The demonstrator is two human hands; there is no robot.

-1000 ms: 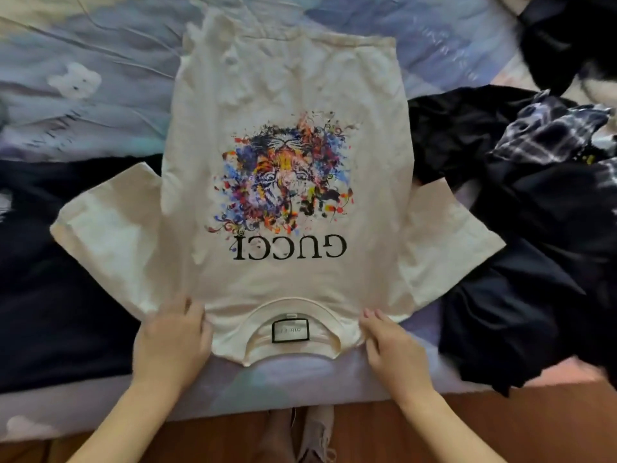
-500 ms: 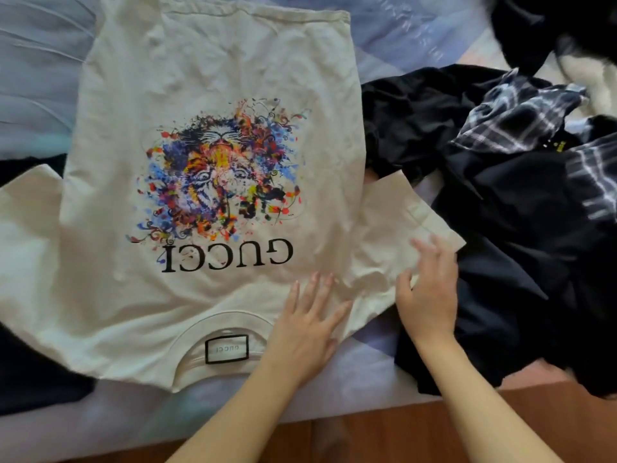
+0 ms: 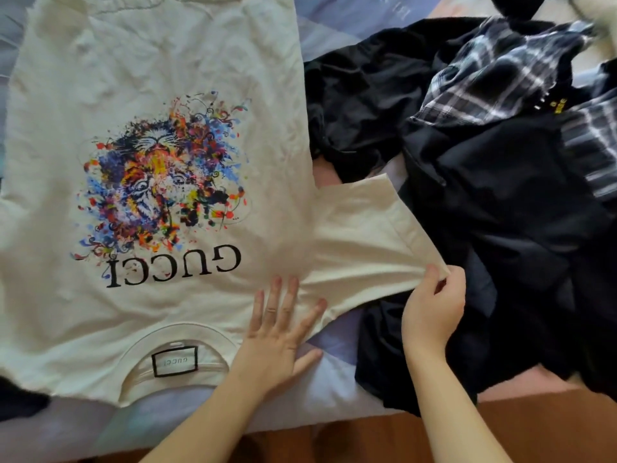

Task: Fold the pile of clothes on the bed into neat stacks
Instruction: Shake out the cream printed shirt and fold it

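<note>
A cream T-shirt with a colourful tiger print lies flat on the bed, collar toward me. My left hand presses flat on its right shoulder, fingers spread. My right hand pinches the hem corner of the shirt's right sleeve, which stretches out over the dark clothes. To the right lies a pile of dark clothes with a plaid shirt on top.
The bed sheet is pale blue and lilac. A dark garment shows at the lower left edge. The wooden bed edge and floor run along the bottom.
Both hands left the collar and moved right. The left hand settled flat on the shoulder, and the right hand took hold of the sleeve's corner. The view shifted right and closer.
</note>
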